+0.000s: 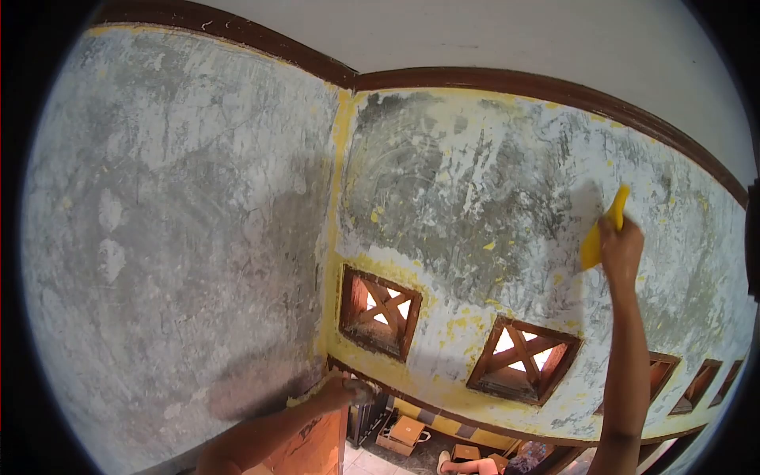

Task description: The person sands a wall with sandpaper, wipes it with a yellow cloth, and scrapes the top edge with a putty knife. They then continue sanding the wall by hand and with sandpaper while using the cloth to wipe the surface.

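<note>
My right hand [621, 247] is closed round a yellow plastic scraper [591, 247]. The scraper's wide blade lies at the patchy wall [475, 182], and its handle end points up past my fingers. Grey and white smears with yellow paint flecks cover the wall around it. My left hand [339, 391] is low near the corner, its fingers curled round a greyish lump that I cannot make out. Below my left forearm stands an orange-brown panel [309, 447].
Square wooden vents with crossed slats [522, 358] run along the lower wall. Brown trim [475, 79] borders the ceiling. Far below, boxes [407, 430] stand on the floor near a person's legs [471, 467]. The left wall [174, 237] meets this one at a yellow-edged corner.
</note>
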A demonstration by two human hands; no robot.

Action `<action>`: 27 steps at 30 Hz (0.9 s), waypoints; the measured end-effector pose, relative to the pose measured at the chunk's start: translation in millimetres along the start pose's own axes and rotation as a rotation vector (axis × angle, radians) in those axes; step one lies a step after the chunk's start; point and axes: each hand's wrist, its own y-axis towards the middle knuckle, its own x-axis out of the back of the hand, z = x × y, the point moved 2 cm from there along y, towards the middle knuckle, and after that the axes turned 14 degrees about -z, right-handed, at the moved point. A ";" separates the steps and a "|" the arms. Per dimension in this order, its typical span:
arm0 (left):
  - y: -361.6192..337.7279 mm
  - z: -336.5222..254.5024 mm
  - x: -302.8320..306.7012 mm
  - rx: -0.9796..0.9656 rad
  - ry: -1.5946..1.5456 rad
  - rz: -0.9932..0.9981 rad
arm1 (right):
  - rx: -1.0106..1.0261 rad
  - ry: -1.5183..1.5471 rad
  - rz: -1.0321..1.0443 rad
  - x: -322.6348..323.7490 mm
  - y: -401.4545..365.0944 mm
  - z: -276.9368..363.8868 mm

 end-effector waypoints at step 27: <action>2.9 104.5 9.5 -0.159 0.509 0.497 | 0.833 -0.011 -0.106 -218.7 -14.5 158.7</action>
